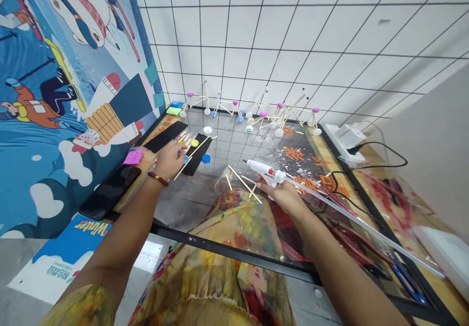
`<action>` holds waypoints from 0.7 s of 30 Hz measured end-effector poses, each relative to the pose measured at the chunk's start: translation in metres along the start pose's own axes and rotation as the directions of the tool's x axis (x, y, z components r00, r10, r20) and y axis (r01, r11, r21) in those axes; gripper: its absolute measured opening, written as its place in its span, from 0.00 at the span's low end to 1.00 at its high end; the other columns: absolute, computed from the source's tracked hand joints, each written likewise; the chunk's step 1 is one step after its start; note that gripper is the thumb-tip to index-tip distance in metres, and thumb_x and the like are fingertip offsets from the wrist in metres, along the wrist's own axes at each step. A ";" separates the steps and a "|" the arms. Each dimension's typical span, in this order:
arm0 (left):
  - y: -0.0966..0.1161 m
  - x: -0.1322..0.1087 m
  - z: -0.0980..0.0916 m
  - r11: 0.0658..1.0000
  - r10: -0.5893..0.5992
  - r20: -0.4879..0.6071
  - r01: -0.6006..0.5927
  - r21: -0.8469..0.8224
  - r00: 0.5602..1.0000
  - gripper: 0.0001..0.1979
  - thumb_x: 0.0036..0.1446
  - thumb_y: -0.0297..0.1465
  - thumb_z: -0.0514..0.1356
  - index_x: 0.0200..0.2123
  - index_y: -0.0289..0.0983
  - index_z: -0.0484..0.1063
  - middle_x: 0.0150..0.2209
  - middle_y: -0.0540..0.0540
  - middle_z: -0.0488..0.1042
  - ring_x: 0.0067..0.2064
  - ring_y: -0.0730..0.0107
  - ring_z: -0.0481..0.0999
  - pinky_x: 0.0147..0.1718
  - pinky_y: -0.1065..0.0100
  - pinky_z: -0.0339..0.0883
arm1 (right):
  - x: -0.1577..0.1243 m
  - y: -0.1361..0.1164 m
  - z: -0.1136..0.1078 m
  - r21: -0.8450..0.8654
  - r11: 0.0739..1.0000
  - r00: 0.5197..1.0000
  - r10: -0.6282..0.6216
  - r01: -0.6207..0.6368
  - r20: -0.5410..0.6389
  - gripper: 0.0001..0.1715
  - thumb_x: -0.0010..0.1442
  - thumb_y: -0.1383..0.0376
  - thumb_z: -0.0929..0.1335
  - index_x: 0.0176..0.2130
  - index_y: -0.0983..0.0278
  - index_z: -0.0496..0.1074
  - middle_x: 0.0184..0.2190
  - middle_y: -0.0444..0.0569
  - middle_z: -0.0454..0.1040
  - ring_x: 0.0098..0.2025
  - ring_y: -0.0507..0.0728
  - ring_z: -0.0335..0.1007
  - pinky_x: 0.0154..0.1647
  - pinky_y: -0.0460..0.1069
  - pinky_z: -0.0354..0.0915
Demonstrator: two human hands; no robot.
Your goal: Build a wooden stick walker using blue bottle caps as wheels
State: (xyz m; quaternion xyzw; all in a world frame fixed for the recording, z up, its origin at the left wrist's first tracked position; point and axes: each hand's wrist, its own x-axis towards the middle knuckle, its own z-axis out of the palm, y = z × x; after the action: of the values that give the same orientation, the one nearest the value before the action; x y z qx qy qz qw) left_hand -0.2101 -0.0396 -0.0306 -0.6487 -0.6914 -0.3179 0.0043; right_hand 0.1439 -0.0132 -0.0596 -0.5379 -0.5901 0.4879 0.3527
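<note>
My right hand (283,194) grips a white hot glue gun (266,171) with a long clear glue stick (366,226) trailing from its back; the nozzle points left at a small frame of wooden sticks (242,183) on the glass tabletop (205,199). My left hand (169,160), with a bead bracelet on the wrist, reaches left to a pile of thin sticks (190,150) and coloured caps (205,158) lying on black sheets (164,136). Its fingers curl over the pile; what they hold is hidden.
Finished stick-and-cap models (271,116) line the back along the tiled wall. A phone (110,192) and a pink pad (133,157) lie at the left edge. A power strip (346,140) with a black cable sits at the right. Scissors (370,253) lie near the right edge.
</note>
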 end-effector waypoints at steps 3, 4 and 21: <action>0.006 -0.002 0.005 0.999 -0.007 0.017 0.006 0.044 1.000 0.13 0.59 0.31 0.54 0.41 0.37 0.78 0.45 0.40 0.78 0.49 0.57 0.76 0.49 0.61 0.68 | 0.000 -0.001 0.001 0.009 1.000 1.000 -0.001 0.001 0.006 0.27 0.37 0.50 0.77 0.34 0.62 0.74 0.30 0.48 0.77 0.30 0.57 0.71 0.29 0.50 0.65; 0.005 -0.002 0.003 0.997 -0.052 0.002 0.052 0.053 0.999 0.13 0.59 0.32 0.55 0.41 0.36 0.78 0.44 0.41 0.78 0.48 0.57 0.76 0.49 0.62 0.68 | 0.000 -0.001 0.001 0.015 1.000 1.000 -0.001 0.001 0.009 0.27 0.36 0.50 0.77 0.33 0.63 0.73 0.30 0.48 0.77 0.31 0.57 0.71 0.29 0.50 0.65; -0.023 0.058 0.004 0.943 -0.251 0.181 0.198 0.267 0.951 0.16 0.47 0.41 0.67 0.37 0.38 0.81 0.42 0.38 0.78 0.45 0.49 0.76 0.42 0.59 0.69 | 0.002 0.005 -0.001 -0.020 1.000 0.999 -0.024 0.024 0.022 0.26 0.41 0.49 0.76 0.35 0.64 0.75 0.32 0.48 0.78 0.33 0.57 0.72 0.32 0.50 0.66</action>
State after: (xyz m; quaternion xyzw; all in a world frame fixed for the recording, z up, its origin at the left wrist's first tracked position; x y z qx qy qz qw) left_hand -0.2387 0.0154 -0.0193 -0.5897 -0.7918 -0.1572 -0.0258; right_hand 0.1463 -0.0114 -0.0642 -0.5288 -0.6053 0.4836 0.3465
